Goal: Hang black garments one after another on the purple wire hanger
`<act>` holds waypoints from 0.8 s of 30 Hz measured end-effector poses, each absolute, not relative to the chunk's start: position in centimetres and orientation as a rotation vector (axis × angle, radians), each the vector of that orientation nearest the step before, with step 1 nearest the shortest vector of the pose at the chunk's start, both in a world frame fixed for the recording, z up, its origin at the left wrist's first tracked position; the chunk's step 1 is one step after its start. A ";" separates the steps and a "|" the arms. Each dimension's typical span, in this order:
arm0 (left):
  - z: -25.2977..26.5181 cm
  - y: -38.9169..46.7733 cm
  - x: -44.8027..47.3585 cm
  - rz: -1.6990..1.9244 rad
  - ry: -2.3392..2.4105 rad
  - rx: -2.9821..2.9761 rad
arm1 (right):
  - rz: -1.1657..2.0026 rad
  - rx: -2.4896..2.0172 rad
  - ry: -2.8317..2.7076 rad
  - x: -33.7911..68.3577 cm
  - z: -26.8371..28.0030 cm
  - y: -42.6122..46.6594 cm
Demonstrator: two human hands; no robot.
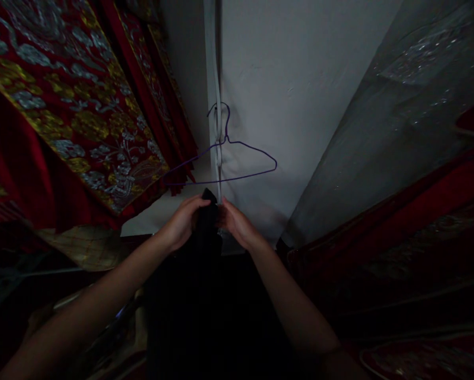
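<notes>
My left hand (183, 222) is closed on the upper edge of a black cloth garment (207, 226), thumb in front and pointing toward the middle. Opposite it, my right hand (239, 224) has its thumb raised and its fingers curled in at the garment's right side, partly hidden in shadow. Below both hands the black fabric drops into darkness, so its full shape cannot be made out. Just above them a purple wire hanger (256, 149) hangs bare by its hook from a pale strap (216, 68) against the wall.
Red cloth with gold and silver embroidery (82, 111) hangs at the left. A checked cloth (90, 245) shows beneath it. On the right are a clear plastic cover (363, 126) and red fabric (430, 195). A white wall (288, 63) stands behind the hanger. The lower area is very dark.
</notes>
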State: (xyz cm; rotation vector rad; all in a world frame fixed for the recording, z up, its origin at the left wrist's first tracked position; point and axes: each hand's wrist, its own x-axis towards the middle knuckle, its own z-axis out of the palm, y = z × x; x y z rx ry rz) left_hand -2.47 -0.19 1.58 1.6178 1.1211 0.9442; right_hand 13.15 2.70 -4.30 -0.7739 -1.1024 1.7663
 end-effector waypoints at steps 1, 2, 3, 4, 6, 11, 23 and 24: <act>1.7 -1.0 -2.1 0.924 1.044 1.717 | 1.819 -0.773 -1.097 13.2 -3.4 3.2; 1.8 -1.6 -1.9 0.895 0.976 1.849 | 1.861 -0.773 -1.103 13.3 -2.6 3.7; 2.0 -2.1 -1.8 0.856 0.936 2.024 | 1.884 -0.773 -1.119 13.5 -1.9 4.0; 2.1 -2.4 -1.7 0.833 0.922 2.208 | 1.888 -0.774 -1.143 13.7 -1.2 4.1; 2.4 -2.5 -1.9 0.918 0.960 2.488 | 1.861 -0.780 -1.222 14.3 -0.2 4.1; 2.4 -0.5 -3.4 1.174 1.022 2.435 | 1.774 -0.824 -1.728 16.7 2.4 3.1; -1.4 -0.3 -4.3 0.159 0.924 2.042 | 0.522 -0.757 -2.387 19.8 6.6 2.7; -0.9 0.0 -4.9 0.209 1.019 2.042 | 0.437 -0.803 -2.338 20.2 6.5 3.6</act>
